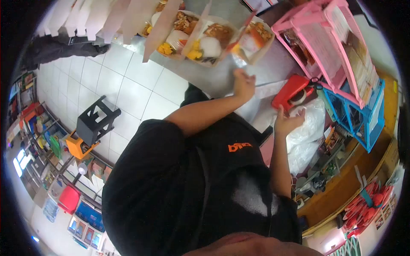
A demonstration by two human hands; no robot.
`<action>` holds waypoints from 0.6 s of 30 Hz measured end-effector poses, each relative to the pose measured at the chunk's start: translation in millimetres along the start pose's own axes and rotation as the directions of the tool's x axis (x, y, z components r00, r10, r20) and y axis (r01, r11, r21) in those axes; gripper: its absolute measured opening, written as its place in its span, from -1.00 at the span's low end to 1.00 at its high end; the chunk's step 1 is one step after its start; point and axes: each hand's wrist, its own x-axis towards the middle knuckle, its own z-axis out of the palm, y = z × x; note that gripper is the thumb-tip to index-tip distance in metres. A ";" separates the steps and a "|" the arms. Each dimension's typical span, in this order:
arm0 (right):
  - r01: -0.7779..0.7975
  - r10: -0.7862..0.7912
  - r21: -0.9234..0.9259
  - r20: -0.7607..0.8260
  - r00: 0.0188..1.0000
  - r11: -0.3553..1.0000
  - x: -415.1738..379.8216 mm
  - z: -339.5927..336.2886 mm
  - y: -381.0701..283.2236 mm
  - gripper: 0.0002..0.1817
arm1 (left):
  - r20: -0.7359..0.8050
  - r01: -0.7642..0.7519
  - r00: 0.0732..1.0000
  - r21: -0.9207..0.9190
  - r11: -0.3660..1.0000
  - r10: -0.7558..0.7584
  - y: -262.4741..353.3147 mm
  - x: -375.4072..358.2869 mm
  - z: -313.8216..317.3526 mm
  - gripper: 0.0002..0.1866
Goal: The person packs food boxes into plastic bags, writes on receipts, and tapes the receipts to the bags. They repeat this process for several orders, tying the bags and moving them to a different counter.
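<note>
Black shirt filling near view; hands working btwn meal boxes & red tape dispenser

Shirt w/ orange lettering is spreading closest to cam, below & left of dispenser. Dispenser is sitting on grey tabletop, its tape roll showing.

R hand is hovering right at dispenser's lower end, fingers loosely spread, gripping nothing visible; thumb is coming v. close to the red casing, can't tell if touching.

L hand is reaching up-left of dispenser, fingers part-bent, at a small pale item. Too blurred: can't tell if fingers are grasping it or just nr it. Item is showing by the near corner of rightmost meal box, up-left of dispenser; that box is holding an orange-&-yellow packet.

Other boxes are lining up farther left of dispenser, lids standing up; nearest ones are showing white rice, browned food, yellow bits.

Pink rack is standing up-right of dispenser, blue rack to its right. White plastic bags are lying just below dispenser. Black stool is standing on tiled floor, well left of dispenser.
</note>
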 end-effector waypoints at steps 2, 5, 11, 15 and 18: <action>0.193 -0.179 0.210 -0.081 0.980 0.959 7.5 8.9 -4.6 -0.26 | -0.024 0.367 0.908 -0.435 0.823 -0.417 5.4 20.5 -11.0 -0.60; 0.354 -0.399 0.260 0.147 0.905 0.898 77.7 29.9 -63.9 -0.44 | -0.201 0.211 0.949 -0.169 0.963 -0.244 -45.0 63.2 6.0 -0.57; -0.415 0.022 0.752 0.471 0.882 0.512 164.8 200.7 -70.0 -0.56 | 0.005 0.369 0.920 0.331 0.868 -0.393 34.8 65.8 -37.3 -0.68; -0.320 0.248 0.519 0.204 0.947 0.793 144.3 186.5 -82.8 -0.57 | -0.161 0.274 0.956 0.173 0.946 -0.247 34.9 26.8 -71.9 -0.71; -0.215 -0.009 0.624 0.335 0.942 0.752 111.3 155.0 -57.1 -0.59 | 0.131 0.240 0.931 0.480 0.843 -0.340 17.2 25.3 -112.5 -0.67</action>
